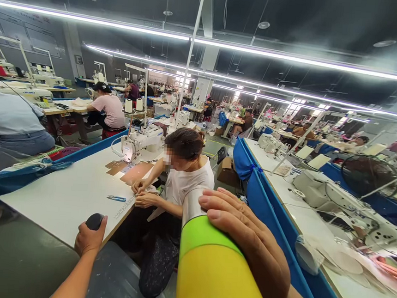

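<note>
Head view, looking forward over a sewing floor. Right hand [246,236] laid over the top of a roll [209,261], fingers [224,207] close together and curved across its white far end, palm on the right flank. Roll very near the camera, bottom centre, long axis running from near to far and tilting a little left; banded white, then green, then yellow towards the near end. Held from the right and above, so directly under and left of that hand.

Left hand [89,239] lower left, closed in a fist round a small dark knob [95,220], just at the near edge of a white table [62,193]. Well apart from the roll; right hand the only one on it.

Beyond the roll, a seated person [182,175] bent over fabric [135,172] at a sewing machine [143,142], blue snips [117,198] on the table nearby. To the right, a blue-sided bench [269,211] with more machines; other workers farther off.
</note>
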{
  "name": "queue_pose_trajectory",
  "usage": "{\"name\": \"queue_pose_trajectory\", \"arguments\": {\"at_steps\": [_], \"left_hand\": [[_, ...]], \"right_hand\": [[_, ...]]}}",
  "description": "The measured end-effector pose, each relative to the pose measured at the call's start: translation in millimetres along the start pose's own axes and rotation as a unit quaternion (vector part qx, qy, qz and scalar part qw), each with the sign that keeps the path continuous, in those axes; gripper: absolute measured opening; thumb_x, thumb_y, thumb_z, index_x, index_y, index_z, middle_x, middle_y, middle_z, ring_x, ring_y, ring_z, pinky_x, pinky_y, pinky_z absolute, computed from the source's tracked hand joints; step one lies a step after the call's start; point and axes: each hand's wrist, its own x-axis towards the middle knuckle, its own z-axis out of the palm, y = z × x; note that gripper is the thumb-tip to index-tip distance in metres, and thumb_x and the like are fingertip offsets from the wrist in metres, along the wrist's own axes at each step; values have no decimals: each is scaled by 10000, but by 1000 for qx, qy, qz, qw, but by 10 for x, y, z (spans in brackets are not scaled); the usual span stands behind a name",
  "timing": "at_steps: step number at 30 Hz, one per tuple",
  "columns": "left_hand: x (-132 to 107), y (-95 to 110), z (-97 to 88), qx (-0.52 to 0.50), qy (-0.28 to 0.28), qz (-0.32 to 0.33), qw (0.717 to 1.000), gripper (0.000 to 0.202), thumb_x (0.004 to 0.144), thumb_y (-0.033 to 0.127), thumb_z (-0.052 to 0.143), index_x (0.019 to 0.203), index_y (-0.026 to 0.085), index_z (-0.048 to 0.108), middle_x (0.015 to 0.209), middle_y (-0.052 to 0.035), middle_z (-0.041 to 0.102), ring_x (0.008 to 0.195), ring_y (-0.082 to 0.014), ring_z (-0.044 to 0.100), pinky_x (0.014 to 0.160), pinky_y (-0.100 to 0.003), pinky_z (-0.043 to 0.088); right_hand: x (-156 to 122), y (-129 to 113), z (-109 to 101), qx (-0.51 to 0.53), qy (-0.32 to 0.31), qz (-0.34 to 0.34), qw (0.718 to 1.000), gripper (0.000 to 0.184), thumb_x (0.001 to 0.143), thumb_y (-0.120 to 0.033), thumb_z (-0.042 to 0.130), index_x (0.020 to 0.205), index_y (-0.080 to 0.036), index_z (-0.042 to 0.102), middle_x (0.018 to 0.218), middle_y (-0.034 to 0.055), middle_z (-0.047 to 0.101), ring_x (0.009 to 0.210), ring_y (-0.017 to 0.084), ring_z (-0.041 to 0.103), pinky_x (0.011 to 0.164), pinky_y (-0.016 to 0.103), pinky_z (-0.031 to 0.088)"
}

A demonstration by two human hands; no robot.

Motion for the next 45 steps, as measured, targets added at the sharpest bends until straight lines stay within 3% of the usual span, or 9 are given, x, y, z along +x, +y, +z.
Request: {"name": "queue_pose_trajectory", "arguments": {"at_steps": [15, 36, 41, 45], "left_hand": [[-46, 47, -49, 4, -2, 0, 1000, 915, 681, 843, 371, 1261, 137, 414, 1176, -191, 564, 1093, -361, 553, 912, -415, 457], [7, 4, 29, 6, 10, 5, 1000, 974, 632, 910, 309, 1245, 159, 415, 1165, -198, 570, 1078, -372, 560, 900, -437, 471], [-17, 49, -14, 16, 16, 5, 1000, 962, 649, 889, 329, 1233, 131, 430, 1123, -215, 589, 1038, -385, 582, 861, -455, 487], [-46, 66, -30, 13, 19, 3, 1000, 950, 661, 846, 403, 1262, 110, 421, 1125, -213, 587, 1057, -380, 576, 872, -453, 482]], "right_hand": [[-52, 64, -48, -9, -1, 7, 1000, 294, 881, -340, 479, 1078, -122, 482, 1061, 112, 652, 1131, 132, 589, 1065, 287, 457], [-69, 144, -45, -6, 14, 11, 1000, 287, 877, -331, 487, 1070, -118, 493, 1080, 100, 644, 1146, 119, 576, 1083, 264, 439], [-131, 142, -16, 8, 10, 22, 1000, 362, 822, -314, 572, 1112, -118, 483, 1119, 99, 628, 1171, 127, 559, 1111, 272, 418], [-281, 91, 118, 65, -2, 72, 995, 291, 895, -365, 454, 1105, -167, 487, 1110, 53, 637, 1147, 73, 566, 1126, 206, 384]]}}
